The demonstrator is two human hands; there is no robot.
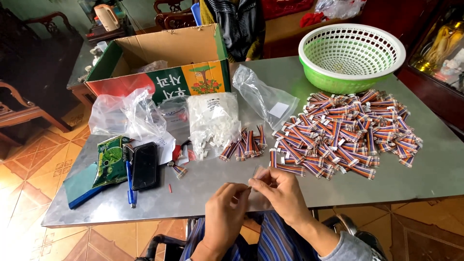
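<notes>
The fingers point(255, 180) of the right hand point(280, 191) pinch a small, thin clear plastic piece point(256, 172) just above the near edge of the grey metal surface point(435, 164). The left hand point(224, 212) meets it with fingers curled shut near the same piece; whether they grip it cannot be told. Beyond lie a big heap of multicoloured ribbon cable pieces point(348, 130), a smaller bunch of cables point(244, 145), a clear bag of white connectors point(212, 121) and a green plastic basket point(350, 58).

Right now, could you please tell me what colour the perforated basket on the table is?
The basket is white inside with a green outside, clearest in the head view.
</notes>
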